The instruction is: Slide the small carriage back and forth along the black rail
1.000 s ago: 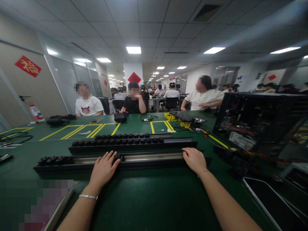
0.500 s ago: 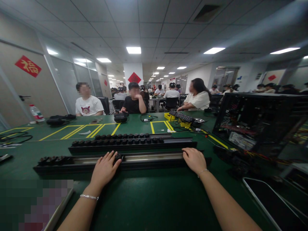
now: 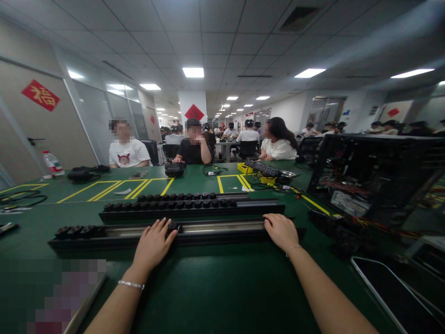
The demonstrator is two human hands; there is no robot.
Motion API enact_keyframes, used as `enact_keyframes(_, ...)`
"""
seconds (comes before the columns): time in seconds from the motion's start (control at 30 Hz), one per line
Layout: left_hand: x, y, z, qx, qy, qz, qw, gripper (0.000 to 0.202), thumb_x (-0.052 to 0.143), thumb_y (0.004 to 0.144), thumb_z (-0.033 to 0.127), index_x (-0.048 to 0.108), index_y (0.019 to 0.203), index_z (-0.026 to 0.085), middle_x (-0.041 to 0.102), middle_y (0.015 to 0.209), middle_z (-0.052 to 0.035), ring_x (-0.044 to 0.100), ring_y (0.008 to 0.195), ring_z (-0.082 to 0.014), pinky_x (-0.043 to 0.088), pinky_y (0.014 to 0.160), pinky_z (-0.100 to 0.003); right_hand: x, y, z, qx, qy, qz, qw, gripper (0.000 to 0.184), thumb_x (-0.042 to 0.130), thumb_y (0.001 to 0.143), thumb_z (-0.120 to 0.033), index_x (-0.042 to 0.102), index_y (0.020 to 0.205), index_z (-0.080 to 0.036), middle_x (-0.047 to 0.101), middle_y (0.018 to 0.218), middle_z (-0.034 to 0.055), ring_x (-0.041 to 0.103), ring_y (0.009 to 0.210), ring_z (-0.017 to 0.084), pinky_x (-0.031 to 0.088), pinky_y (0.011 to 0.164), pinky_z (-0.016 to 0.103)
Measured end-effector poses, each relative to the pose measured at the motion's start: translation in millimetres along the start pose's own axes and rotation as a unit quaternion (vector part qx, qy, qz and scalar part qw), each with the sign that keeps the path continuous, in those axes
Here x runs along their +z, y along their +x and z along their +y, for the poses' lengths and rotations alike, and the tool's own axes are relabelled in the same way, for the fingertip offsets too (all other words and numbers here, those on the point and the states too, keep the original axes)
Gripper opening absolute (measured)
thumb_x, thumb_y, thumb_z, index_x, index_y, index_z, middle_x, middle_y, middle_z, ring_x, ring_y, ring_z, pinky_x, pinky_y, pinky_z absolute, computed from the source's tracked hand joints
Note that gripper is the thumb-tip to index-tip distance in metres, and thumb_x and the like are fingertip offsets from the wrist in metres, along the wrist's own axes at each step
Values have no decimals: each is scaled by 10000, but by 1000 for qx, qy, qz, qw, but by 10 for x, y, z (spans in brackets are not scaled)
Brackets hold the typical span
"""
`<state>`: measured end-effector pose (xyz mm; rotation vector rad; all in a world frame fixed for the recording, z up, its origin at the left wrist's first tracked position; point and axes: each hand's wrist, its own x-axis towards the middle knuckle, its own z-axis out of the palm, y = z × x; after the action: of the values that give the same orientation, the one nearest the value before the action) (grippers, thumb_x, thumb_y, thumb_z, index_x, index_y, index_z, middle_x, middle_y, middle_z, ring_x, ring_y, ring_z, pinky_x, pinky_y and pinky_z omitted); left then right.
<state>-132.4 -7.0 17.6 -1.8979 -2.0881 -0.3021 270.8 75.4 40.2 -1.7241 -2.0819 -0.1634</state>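
Across the green table in front of me lies a long black rail (image 3: 222, 237) with a metallic channel along its top. My left hand (image 3: 153, 243) rests over its middle, fingers forward, with a small black block (image 3: 173, 226) in the channel between thumb and index finger. The fingers' far side is hidden. At the rail's right end, my right hand (image 3: 282, 232) has its fingers curled over the edge. Several similar black blocks (image 3: 78, 231) sit in the rail's left end. Just behind lies a second rail (image 3: 194, 211), mostly filled with such blocks.
An open computer case (image 3: 375, 181) stands at the right, with loose wires beside it. A phone-like slab (image 3: 392, 287) lies front right. Yellow bins (image 3: 245, 168) and a power strip (image 3: 262, 167) are farther back. Several people sit beyond the table; a bottle (image 3: 52, 163) stands far left.
My left hand and the small black block have shifted slightly right along the rail. My right hand stays put. The person at the right has leaned a little leftward.
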Motion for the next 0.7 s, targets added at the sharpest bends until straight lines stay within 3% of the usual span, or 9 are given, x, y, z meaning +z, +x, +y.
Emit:
enact_keyframes(0.47, 38, 3, -10, 3, -18, 15, 1000, 599, 266, 877, 528, 453, 1324, 176, 436, 1402, -93, 349, 1321, -259, 294, 1060, -462, 9, 7, 6, 1, 1, -2, 1000, 376, 354, 842, -291, 666, 1041, -227, 656, 1120, 37, 555, 1058, 189, 387, 913, 339)
enact_keyframes(0.7, 10, 10, -84, 21, -38, -29, 999, 627, 298, 866, 532, 413, 1348, 149, 390, 1429, -102, 301, 1348, -238, 253, 1094, -441, 19, 3, 17, 0, 3, -1, 1000, 383, 346, 848, -300, 665, 1042, -216, 656, 1118, 37, 551, 1064, 193, 388, 914, 345)
